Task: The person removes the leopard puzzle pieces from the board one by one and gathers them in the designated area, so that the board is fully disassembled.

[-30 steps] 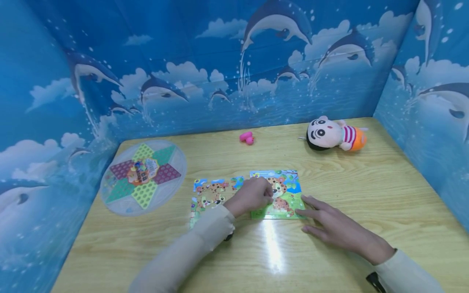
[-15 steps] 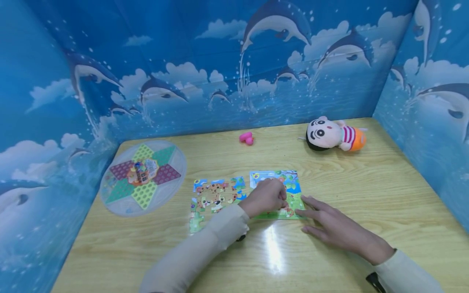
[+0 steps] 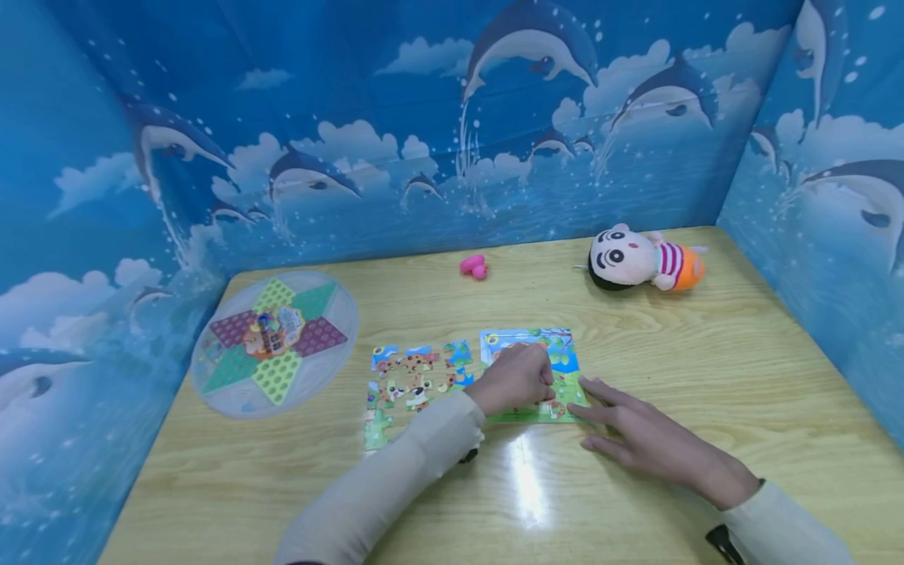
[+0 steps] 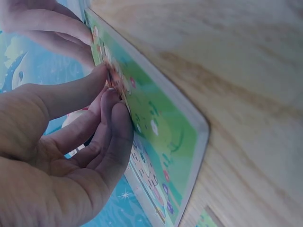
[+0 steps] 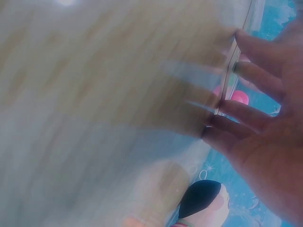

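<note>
A picture board [image 3: 568,384] with a spotted cartoon leopard on green and blue lies flat on the table. My left hand [image 3: 514,380] is over its middle and covers much of the picture. In the left wrist view, that hand's thumb and fingertips pinch a small puzzle piece [image 4: 111,77] right at the board's surface; most of the piece is hidden. My right hand [image 3: 639,439] rests at the board's right edge with its fingers extended and spread. Left of the board, several puzzle pieces [image 3: 418,395] with leopard parts are laid out, partly behind my left sleeve.
A round board with a coloured star [image 3: 321,336] lies at the table's left. A small pink toy [image 3: 475,267] sits at the back, and a plush doll [image 3: 632,259] lies at the back right. Dolphin-print cloth walls [image 3: 395,204] border the table.
My left hand has moved a little right over the picture board, baring more of the loose pieces, and then stayed nearly still. My right hand has held its place at the edge.
</note>
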Demonstrator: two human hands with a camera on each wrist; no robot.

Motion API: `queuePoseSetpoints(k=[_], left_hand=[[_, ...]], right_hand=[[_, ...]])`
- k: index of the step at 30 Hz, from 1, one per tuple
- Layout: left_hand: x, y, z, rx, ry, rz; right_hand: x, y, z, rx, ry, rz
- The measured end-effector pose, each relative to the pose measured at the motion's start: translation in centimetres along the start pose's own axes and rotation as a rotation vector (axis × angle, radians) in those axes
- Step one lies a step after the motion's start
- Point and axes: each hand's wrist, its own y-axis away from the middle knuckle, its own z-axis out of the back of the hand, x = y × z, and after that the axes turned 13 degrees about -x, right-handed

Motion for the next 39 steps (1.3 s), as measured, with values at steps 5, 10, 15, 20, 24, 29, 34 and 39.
queuePoseSetpoints(k=[5,10,15,20,24,29,34,39], left_hand=[[0.0,-0.1,0.1,0.012,0.017,0.028],[0.2,-0.3,0.2,0.012,0.026,0.030],[0.3,-0.3,0.4,0.019,0.052,0.024],[0.5,-0.2,0.5,0.016,0.084,0.034],[0.6,0.0,0.5,0.013,0.105,0.036],[0.6,0.1,0.5,-0.001,0.111,0.036],[0.9,0.2,0.5,-0.009,0.162,0.077],[1.6,0.6,1.1,-0.014,0.237,0.085]], right_hand=[[-0.1,0.0,0.1,0.021,-0.009,-0.005],[-0.3,0.1,0.1,0.026,-0.025,-0.011],[-0.3,0.1,0.2,0.026,-0.035,-0.016],[-0.4,0.2,0.1,0.019,-0.041,-0.009],[-0.4,0.2,0.1,0.021,-0.044,-0.013],[-0.4,0.2,0.1,0.029,-0.046,-0.021],[-0.4,0.1,0.1,0.033,-0.045,-0.019],[-0.4,0.1,0.1,0.035,-0.040,-0.013]])
